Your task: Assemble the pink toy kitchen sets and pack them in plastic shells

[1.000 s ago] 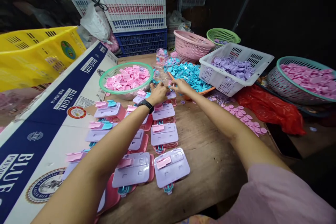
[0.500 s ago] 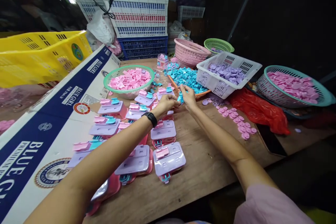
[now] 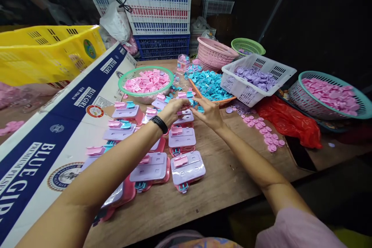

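Observation:
My left hand point(image 3: 173, 111), with a black band on its wrist, reaches over the rows of small boxes. Its fingers are bent together at the tips, and what they hold is hidden. Close beside it, my right hand point(image 3: 210, 114) has thumb and forefinger around a small blue plastic piece point(image 3: 192, 103). Under and in front of the hands stand pink boxes with lilac lids point(image 3: 181, 137). Pink tabs lie on many lids, and blue pieces sit beside the tabs on the farther ones. A nearer box point(image 3: 188, 167) carries only a pink tab on its lid.
Beyond my hands an orange basket holds blue pieces point(image 3: 209, 84). A green-rimmed bowl point(image 3: 119, 82) holds pink pieces. A white basket point(image 3: 242, 92) with lilac discs, a teal basket point(image 3: 366, 102), pink discs point(image 3: 267, 133) and a red bag point(image 3: 302, 124) lie right. A carton point(image 3: 72, 124) lines the left.
Both hands have come back slightly from the orange basket's edge, over the box lids. The blue piece has moved left with them. The view has shifted a little.

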{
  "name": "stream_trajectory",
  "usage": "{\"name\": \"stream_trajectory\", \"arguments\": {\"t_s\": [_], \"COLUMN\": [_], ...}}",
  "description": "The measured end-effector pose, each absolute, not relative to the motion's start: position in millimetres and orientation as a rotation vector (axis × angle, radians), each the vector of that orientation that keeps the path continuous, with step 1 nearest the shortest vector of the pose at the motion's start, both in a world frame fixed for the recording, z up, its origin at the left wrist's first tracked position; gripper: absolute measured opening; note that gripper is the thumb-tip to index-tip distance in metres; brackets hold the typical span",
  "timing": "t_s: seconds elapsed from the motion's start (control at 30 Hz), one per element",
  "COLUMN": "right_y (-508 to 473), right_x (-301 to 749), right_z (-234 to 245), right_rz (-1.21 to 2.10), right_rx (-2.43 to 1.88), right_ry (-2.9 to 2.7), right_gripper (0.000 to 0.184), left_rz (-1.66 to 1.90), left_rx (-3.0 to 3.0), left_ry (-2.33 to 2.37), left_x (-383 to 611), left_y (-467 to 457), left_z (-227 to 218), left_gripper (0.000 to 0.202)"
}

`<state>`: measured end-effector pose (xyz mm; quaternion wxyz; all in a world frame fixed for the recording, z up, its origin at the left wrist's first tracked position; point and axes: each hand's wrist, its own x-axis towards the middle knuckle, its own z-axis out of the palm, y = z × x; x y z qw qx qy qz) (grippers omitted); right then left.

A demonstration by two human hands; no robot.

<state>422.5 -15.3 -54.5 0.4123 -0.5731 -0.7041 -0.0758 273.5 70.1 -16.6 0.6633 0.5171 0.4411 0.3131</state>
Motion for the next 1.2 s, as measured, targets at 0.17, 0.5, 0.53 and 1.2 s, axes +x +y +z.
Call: {"name": "stream_trajectory", "arguments": {"t_s": [0.17,0.5,0.53,1.2], "right_y": [-13.4,36.7,40.2,37.7], "right_x": [408.4,436.3,438.6,428.2], "right_z": [-58.2,-86.0,-86.1,-74.2], "right_rz": [-0.213,0.542,0.553,0.254], "right_rx": [-1.579,-1.5,-1.519,-1.641], "right_ry": [-1.796,-1.572,-1.603,-1.923], "right_gripper": [0.022,0.022,0.022,0.014], "left_rz": [0.732,0.693,0.637,0.2], "left_rx": [1.311,2.389,2.515,2.837], "left_ry": [0.983,1.004,0.971,0.723], "left_x": [276.0,226.1,223.4,230.9], "left_y": [60.2,73.2,73.7,77.7], "left_z": [-21.9,-31.2,-35.1,-37.6], "left_gripper": [0.014,0.029,0.035,0.042]}}
